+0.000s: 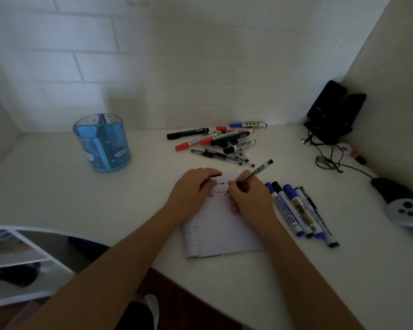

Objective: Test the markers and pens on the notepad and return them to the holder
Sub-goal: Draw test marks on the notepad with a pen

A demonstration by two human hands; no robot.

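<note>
- Now the right grip [248,198] pinches a clear pen [255,172], its tip on the notepad [224,234];
- left grip [191,191] rests on the page, fingers curled round a small black cap [216,175];
- blue holder [103,141] stands well apart, leftward on the surface [57,198].
</note>
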